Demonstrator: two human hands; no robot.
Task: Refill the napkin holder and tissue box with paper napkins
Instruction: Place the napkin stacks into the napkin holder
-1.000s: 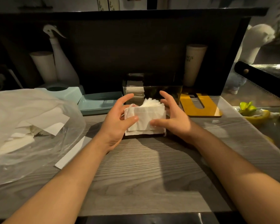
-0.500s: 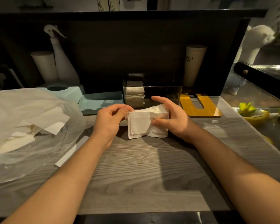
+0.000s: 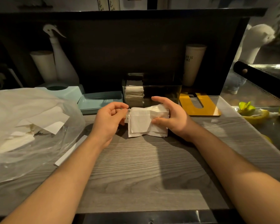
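From the head view, the right hand point(image 3: 173, 118) is gripping a stack of white paper napkins point(image 3: 146, 122), thumb curled across its front and fingers arching over its top; the stack is standing on the grey wooden counter point(image 3: 136, 175), just in front of the dark clear napkin holder point(image 3: 152, 94), which is holding a few napkins at its left end; the left hand point(image 3: 109, 120) is pinching the stack's left edge with curled fingers; a clear plastic bag point(image 3: 27, 130) of more napkins is lying at the left, a light blue tissue box point(image 3: 65, 92) and its lid point(image 3: 100, 101) are sitting behind it; a yellow board point(image 3: 199, 105) is lying to the right of the holder.
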